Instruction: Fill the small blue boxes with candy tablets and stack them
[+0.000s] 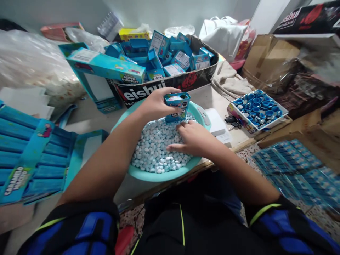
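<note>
Filling the far left of my head-camera view, a stack of blue cartons lies near a long blue box, tilted beside a black carton of loose boxes. At centre, my left hand has its fingers clasped about a small candy box, upright, a round hole in its top, over the far side of a turquoise bowl of pale candies. My right hand, thumb and fingers parted, reaches onto the candies just nearer me than the candy box. Farther right on the tabletop, keys lie beside a white tray of blue caps; lower down, clear-wrapped packs lie in rows.
</note>
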The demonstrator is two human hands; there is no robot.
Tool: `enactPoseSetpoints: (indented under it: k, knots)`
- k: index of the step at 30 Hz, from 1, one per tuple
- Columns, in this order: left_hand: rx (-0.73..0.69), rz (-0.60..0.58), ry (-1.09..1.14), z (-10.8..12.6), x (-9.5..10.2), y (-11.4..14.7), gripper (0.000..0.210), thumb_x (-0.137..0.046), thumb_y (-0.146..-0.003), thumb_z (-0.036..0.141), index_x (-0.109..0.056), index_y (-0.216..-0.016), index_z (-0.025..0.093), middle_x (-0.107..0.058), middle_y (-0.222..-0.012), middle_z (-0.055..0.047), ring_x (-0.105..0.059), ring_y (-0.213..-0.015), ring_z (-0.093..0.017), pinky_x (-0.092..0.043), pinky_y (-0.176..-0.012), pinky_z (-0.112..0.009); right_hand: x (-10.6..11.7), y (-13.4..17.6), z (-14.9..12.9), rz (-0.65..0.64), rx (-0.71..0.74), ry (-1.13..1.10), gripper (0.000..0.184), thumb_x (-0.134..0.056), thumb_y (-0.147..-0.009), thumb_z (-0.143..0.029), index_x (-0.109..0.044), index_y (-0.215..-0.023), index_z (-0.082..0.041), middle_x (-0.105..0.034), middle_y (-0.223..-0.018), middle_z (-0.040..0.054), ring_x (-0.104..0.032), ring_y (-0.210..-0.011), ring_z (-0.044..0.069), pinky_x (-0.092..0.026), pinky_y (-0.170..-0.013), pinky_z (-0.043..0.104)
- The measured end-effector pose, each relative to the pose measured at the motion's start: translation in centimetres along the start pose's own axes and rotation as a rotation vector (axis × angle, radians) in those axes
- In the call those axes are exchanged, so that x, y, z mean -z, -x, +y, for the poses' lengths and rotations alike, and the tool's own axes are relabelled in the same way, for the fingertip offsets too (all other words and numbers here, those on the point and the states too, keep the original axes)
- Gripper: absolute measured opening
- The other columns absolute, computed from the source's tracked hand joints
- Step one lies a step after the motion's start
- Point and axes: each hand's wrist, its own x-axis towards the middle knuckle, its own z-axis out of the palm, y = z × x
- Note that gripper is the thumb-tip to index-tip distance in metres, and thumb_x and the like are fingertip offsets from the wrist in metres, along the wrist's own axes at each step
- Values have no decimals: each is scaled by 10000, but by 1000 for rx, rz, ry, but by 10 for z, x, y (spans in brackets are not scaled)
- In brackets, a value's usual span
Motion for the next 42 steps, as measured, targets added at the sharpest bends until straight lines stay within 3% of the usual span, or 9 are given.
enactPoseSetpoints:
  k: [5, 10, 14, 20, 25, 29, 34, 42]
  knots:
    - [-33, -64, -50, 3, 5, 1, 487, -868, -674, 409, -815, -1084, 151, -801, -1022, -77, -728, -988, -286, -559, -838, -346, 0, 0, 0, 31, -36, -49, 308, -576, -1035, -441, -723, -1012, -171, -779, -1035, 134, -708, -936, 273, -483, -782, 370]
    - [-28, -102, -37, 2, 7, 1, 485, -856, -673, 409, -805, -1083, 156, -792, -991, -68, -711, -924, -252, -533, -795, -331, 2, -2, 6, 85, -80, -149, 260, -569, -993, -397, -742, -1004, -204, -782, -961, 93, -689, -857, 251, -426, -699, 350]
    - [-26, -129, -36, 0, 9, 0, 434, -828, -673, 399, -801, -1041, 171, -779, -960, -52, -701, -922, -248, -522, -791, -329, 5, -8, 8, 283, -114, -362, 215, -583, -948, -361, -714, -878, -206, -741, -834, 54, -632, -768, 204, -422, -691, 328]
    - [-40, -159, -16, -7, 11, -3, 459, -819, -661, 400, -776, -1057, 172, -770, -1024, -68, -691, -964, -253, -529, -820, -329, 18, -36, 9, 609, -115, -922, 282, -521, -954, -412, -590, -759, -219, -590, -677, -3, -541, -612, 124, -438, -587, 274]
    - [-27, -208, -4, -9, 14, -2, 516, -839, -665, 428, -765, -1121, 200, -773, -1127, -71, -702, -1056, -277, -538, -904, -354, 37, -88, 24, 754, -60, -1101, 380, -452, -999, -577, -524, -832, -244, -545, -740, -9, -529, -566, 94, -395, -495, 238]
    - [-13, -222, -25, -8, 16, -2, 610, -854, -653, 445, -743, -1198, 195, -765, -1148, -71, -700, -1078, -298, -526, -920, -362, 38, -113, 30, 899, -93, -1331, 444, -466, -963, -687, -491, -834, -262, -506, -710, -29, -519, -532, 103, -374, -465, 256]
    - [-14, -234, -46, -6, 13, -3, 579, -842, -676, 467, -728, -1183, 214, -746, -1129, -57, -685, -1074, -307, -525, -918, -369, 32, -111, 35, 901, -112, -1468, 483, -574, -923, -738, -515, -823, -269, -578, -703, -25, -523, -550, 131, -388, -490, 308]
    - [-28, -178, -83, -7, 6, -3, 518, -867, -682, 421, -691, -1123, 216, -702, -1047, -33, -674, -1074, -318, -533, -900, -380, 30, -107, 36, 967, -91, -1440, 529, -637, -911, -728, -537, -718, -247, -618, -648, -39, -506, -469, 91, -332, -449, 277]
